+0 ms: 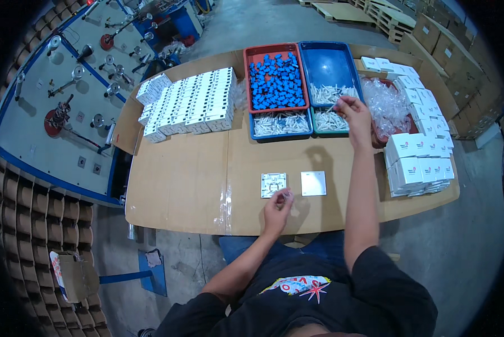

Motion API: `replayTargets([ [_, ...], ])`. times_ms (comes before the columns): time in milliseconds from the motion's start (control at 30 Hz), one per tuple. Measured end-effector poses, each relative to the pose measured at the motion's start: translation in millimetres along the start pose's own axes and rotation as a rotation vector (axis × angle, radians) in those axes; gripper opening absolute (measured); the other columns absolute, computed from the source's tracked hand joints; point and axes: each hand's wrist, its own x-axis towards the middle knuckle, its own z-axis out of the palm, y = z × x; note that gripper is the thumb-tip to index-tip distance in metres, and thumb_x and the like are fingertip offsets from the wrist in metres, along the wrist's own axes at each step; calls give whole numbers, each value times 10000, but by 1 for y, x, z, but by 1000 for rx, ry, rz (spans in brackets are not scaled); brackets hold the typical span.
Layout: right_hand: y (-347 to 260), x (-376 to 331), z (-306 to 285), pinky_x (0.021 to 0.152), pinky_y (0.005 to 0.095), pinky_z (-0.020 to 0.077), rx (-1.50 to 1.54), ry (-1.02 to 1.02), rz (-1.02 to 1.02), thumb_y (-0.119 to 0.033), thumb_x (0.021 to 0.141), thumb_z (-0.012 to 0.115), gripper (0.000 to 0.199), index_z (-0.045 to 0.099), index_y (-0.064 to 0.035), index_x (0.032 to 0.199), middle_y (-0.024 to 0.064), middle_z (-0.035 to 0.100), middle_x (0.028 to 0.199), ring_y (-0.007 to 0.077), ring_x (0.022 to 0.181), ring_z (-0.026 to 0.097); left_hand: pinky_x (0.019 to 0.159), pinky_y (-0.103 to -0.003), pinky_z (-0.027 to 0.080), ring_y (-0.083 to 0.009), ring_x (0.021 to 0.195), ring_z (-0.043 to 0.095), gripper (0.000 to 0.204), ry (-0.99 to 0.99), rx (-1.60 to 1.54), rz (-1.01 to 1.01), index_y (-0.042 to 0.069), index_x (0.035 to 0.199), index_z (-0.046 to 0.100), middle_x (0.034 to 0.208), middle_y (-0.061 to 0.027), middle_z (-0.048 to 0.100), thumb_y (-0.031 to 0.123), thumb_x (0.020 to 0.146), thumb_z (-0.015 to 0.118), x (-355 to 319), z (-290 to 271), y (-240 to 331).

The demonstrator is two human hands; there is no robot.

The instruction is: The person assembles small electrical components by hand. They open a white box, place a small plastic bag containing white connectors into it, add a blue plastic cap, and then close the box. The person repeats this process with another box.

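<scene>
My left hand (277,212) is closed in a pinch just below a square white plate (273,185) with a moulded inner side. Something small and pale shows at its fingertips, too small to name. A second square plate (313,183), smooth and white, lies to the right. Farther out, my right hand (354,117) is raised with its fingers pinched, over the edge of a green tray (330,133) of small white pieces. Whatever it pinches is too small to make out. Behind it stands a blue tray (328,64), with white pieces at its near end.
A red tray (277,108) of blue parts rests on a blue tray (281,136) of white pieces. Stacked white blocks (190,104) stand at the left, white boxes (417,163) at the right, beside clear plastic bags (384,106). A cardboard sheet (179,180) covers the table.
</scene>
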Motion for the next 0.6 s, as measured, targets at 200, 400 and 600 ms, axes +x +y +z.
replayTargets([
  [200,-80,-87,59,828,300,602,118,-164,-72,-26,943,727,148,684,36,1071,94,721,974,182,884,732,977,-359,534,-225,1058,683,476,-196,-657,-140,-68,1327,580,1154,-109,688,329,1064,575,46,18,117],
  [400,-124,-126,87,723,243,548,-13,-195,-191,-26,928,748,123,698,9,1035,39,715,902,102,799,685,932,-390,566,-238,1020,702,519,-502,-763,-145,-53,1360,562,1155,-128,698,380,1077,526,49,12,197],
  [600,-130,-136,85,668,208,507,-141,-413,-73,-51,912,772,138,707,-7,1025,0,700,851,45,751,639,961,-416,552,-245,1067,692,520,-535,-667,-137,-14,1391,555,1242,-128,690,406,1092,485,33,9,203],
])
